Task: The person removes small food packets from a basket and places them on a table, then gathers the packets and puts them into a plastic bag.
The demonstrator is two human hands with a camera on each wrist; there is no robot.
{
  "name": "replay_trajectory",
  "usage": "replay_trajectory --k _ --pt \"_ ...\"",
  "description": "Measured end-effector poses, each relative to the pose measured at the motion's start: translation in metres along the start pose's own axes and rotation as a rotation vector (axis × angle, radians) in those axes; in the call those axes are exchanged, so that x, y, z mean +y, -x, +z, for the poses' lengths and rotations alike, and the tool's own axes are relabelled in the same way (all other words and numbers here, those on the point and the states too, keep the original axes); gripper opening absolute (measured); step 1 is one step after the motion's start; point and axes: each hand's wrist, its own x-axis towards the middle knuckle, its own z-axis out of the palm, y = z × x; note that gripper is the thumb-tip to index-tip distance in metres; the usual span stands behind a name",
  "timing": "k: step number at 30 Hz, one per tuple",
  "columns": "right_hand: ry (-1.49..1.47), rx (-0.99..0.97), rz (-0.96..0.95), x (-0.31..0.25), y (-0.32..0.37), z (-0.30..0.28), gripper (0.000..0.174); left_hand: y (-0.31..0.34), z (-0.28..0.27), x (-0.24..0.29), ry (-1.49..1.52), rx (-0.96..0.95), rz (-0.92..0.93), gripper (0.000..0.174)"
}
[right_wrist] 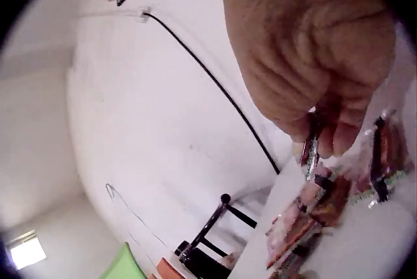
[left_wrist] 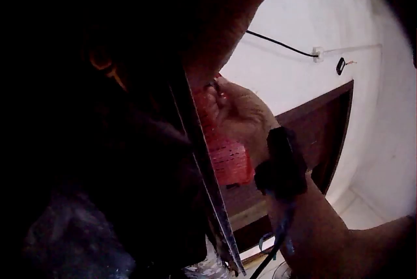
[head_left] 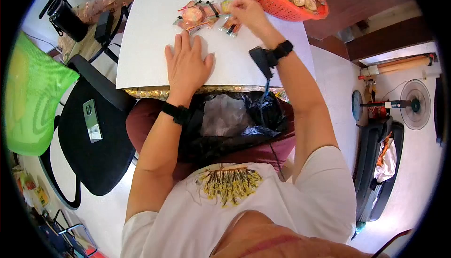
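Note:
On the white table (head_left: pixel 145 46), several clear-wrapped snack packets (head_left: pixel 192 14) with dark strips lie in a loose cluster. My left hand (head_left: pixel 189 67) rests on the tabletop with fingers spread, its fingertips right at the near side of the cluster. At the right of the cluster my right hand (head_left: pixel 251 17) is bent down. In the right wrist view its thumb and fingers pinch a small shiny wrapped packet (right_wrist: pixel 311 152), partly hidden by the fingers. More wrapped packets (right_wrist: pixel 313 210) lie just below that hand. The left wrist view is mostly dark.
An orange basket (head_left: pixel 277 11) of wrapped round snacks stands at the table's far right. A black plastic bag (head_left: pixel 272 114) with a clear bag (head_left: pixel 225 114) lies on the lap. At left is a black chair (head_left: pixel 101 164) holding a phone (head_left: pixel 92 119); a fan (head_left: pixel 416 104) stands right.

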Motion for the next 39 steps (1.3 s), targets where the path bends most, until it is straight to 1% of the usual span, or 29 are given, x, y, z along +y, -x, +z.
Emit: replay_trajectory --k 2,5,6,9,12,14,17,20,22,23,26,29,31,32,33,35,38,39 --pt "0.264 0.034 -0.024 0.013 -0.001 0.01 0.017 0.0 -0.001 0.001 -0.023 -0.017 -0.011 0.053" --pt "0.56 0.029 -0.264 0.008 0.008 0.002 0.022 -0.001 0.0 0.002 -0.008 -0.01 -0.01 0.052" --pt "0.673 0.086 -0.319 0.004 0.011 0.001 0.023 -0.001 0.0 0.001 0.004 -0.004 -0.009 0.052" --pt "0.53 -0.191 -0.021 -0.043 0.021 -0.014 0.021 -0.001 0.002 0.001 -0.001 -0.008 -0.019 0.051" --pt "0.532 0.026 -0.338 -0.05 0.002 -0.038 0.025 -0.002 0.001 0.002 -0.008 -0.035 -0.022 0.052" --pt "0.545 0.245 -0.477 -0.061 -0.013 -0.064 0.027 -0.002 0.0 0.003 -0.011 -0.036 -0.023 0.052" --pt "0.635 0.482 -0.486 -0.039 -0.061 -0.098 0.029 -0.003 -0.002 0.003 -0.021 -0.051 -0.021 0.052" --pt "0.534 0.3 -0.175 -0.006 -0.11 -0.116 0.032 -0.004 -0.002 0.002 -0.04 -0.058 -0.016 0.053" --pt "0.904 0.317 -0.474 0.056 -0.175 -0.121 0.034 -0.003 0.0 0.001 -0.05 -0.053 -0.012 0.054" --pt "1.087 0.323 -0.627 0.074 -0.194 -0.12 0.035 -0.003 0.002 0.0 -0.052 -0.045 -0.011 0.054" --pt "1.119 0.301 -0.294 0.042 -0.173 -0.102 0.04 -0.003 0.001 0.001 -0.047 -0.044 -0.01 0.055" --pt "0.839 0.385 -0.396 0.062 -0.178 -0.104 0.046 -0.001 0.002 0.001 -0.031 -0.03 -0.002 0.055" --pt "0.836 0.371 -0.344 0.068 -0.194 -0.123 0.042 -0.002 0.001 0.0 -0.023 -0.015 0.004 0.055" --pt "0.823 0.351 -0.314 0.071 -0.196 -0.118 0.041 -0.003 0.001 0.001 -0.026 -0.019 -0.001 0.055" --pt "0.306 0.3 0.165 -0.053 -0.097 -0.088 0.02 -0.001 0.0 0.002 -0.032 -0.028 -0.012 0.055" --pt "0.201 0.617 -0.289 -0.069 -0.079 -0.079 0.018 -0.001 -0.001 0.001 -0.033 -0.034 -0.019 0.055" --pt "0.022 0.656 -0.593 -0.056 -0.079 -0.073 0.02 0.0 0.001 -0.001 -0.02 -0.003 0.0 0.054" --pt "0.096 0.551 -0.527 -0.059 -0.066 -0.068 0.022 0.0 0.0 0.0 -0.024 -0.006 -0.002 0.053"
